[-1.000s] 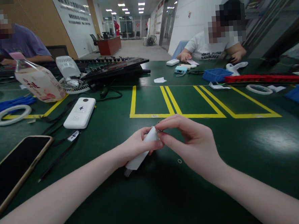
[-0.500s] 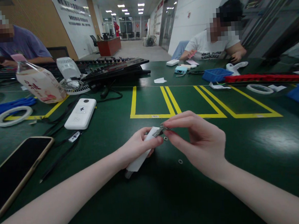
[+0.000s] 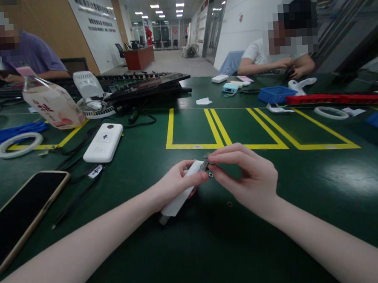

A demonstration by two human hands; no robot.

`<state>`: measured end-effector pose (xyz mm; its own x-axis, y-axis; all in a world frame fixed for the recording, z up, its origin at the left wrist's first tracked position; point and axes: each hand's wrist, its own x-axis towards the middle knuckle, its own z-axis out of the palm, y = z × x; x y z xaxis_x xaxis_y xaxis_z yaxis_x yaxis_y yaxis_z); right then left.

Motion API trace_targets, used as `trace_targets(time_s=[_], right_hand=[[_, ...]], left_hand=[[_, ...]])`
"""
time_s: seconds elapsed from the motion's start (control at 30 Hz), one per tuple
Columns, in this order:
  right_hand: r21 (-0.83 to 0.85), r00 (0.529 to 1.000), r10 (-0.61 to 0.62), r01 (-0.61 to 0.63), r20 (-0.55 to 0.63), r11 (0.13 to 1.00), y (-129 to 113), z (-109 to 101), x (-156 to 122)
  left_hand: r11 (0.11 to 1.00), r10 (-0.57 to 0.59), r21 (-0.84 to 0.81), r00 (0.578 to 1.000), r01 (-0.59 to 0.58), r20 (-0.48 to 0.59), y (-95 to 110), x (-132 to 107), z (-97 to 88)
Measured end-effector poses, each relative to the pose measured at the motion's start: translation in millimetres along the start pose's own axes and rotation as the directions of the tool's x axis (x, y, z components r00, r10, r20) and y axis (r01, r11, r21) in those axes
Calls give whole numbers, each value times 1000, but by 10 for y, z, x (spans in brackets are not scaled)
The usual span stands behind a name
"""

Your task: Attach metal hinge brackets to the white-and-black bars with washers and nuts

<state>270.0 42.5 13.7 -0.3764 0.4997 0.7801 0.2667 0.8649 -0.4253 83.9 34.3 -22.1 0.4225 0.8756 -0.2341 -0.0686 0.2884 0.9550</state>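
My left hand (image 3: 179, 185) is wrapped around a long white block-like piece (image 3: 176, 204), which slants up to the right, with a grey end showing at its lower left. A grey metal part (image 3: 204, 164) sticks out of its upper end. The thumb and forefinger of my right hand (image 3: 249, 178) pinch at the tip of that metal part; what exactly lies between them is too small to make out. Just below the pinch is a small shiny ring or nut (image 3: 210, 174). A flat washer (image 3: 229, 204) lies on the green table (image 3: 278, 238) beneath my right hand.
A phone (image 3: 27, 215), a white power bank (image 3: 103, 142) and a tape roll (image 3: 19, 145) are at left. A drink bottle (image 3: 52, 100) and small fan (image 3: 88, 85) stand behind. Yellow tape (image 3: 195, 147) marks the table. A blue basket (image 3: 276, 94) sits far right; two people sit opposite.
My hands stay at the same spot, with the right hand's back shifted slightly left. The view has moved a little. The co-worker at right has brought both hands together.
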Motion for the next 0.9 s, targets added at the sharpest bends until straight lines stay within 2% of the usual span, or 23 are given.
trace_targets(time_s=[0.13, 0.43, 0.9], right_hand=[[-59, 994, -88, 85, -60, 995, 26, 6, -65], [-36, 999, -22, 23, 25, 999, 122, 121, -199], [-71, 1000, 14, -14, 3, 997, 94, 154, -195]], left_hand=[[999, 2, -39, 1000, -2, 9, 1, -9, 3], [997, 37, -67, 999, -35, 36, -1, -12, -13], [997, 48, -66, 996, -44, 68, -37, 26, -43]])
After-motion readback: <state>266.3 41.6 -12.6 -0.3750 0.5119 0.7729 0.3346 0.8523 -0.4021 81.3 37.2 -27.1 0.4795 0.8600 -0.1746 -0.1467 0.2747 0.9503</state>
